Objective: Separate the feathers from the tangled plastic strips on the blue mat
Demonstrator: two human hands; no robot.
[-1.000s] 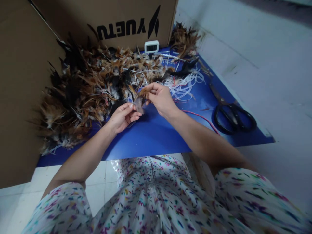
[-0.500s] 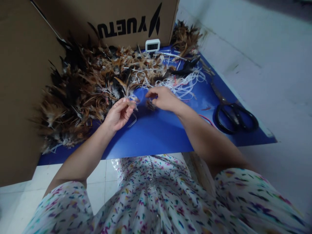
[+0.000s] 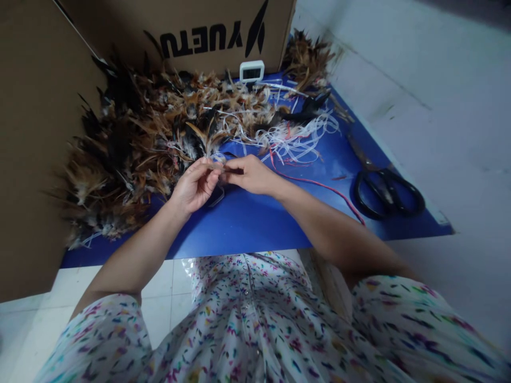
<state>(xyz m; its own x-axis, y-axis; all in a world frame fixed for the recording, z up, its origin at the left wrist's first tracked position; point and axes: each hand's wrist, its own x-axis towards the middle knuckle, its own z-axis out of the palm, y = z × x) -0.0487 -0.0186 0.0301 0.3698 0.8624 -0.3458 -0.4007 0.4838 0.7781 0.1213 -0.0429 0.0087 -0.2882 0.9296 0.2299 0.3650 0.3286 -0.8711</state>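
My left hand point(image 3: 196, 186) is closed in a pinch on a small light-brown feather point(image 3: 216, 167), of which only a little shows between the fingertips. My right hand point(image 3: 252, 174) meets it from the right, its thumb and fingers pressed together at the feather's end. What exactly lies between the right fingertips is hidden. A thin white strip hangs below the left fingers. Behind both hands spreads a big heap of brown and black feathers point(image 3: 159, 114).
Black-handled scissors point(image 3: 387, 194) lie at the right of the blue table point(image 3: 239, 223). White plastic strips point(image 3: 303, 139) and a red cord point(image 3: 319, 184) lie behind my right arm. A small digital clock point(image 3: 252, 71) stands before a cardboard box point(image 3: 215, 16). More feathers point(image 3: 306, 58) sit back right.
My right hand has moved left and slightly nearer, from a gap beside the left hand to touching its fingertips. My left hand has stayed in place with its pinch.
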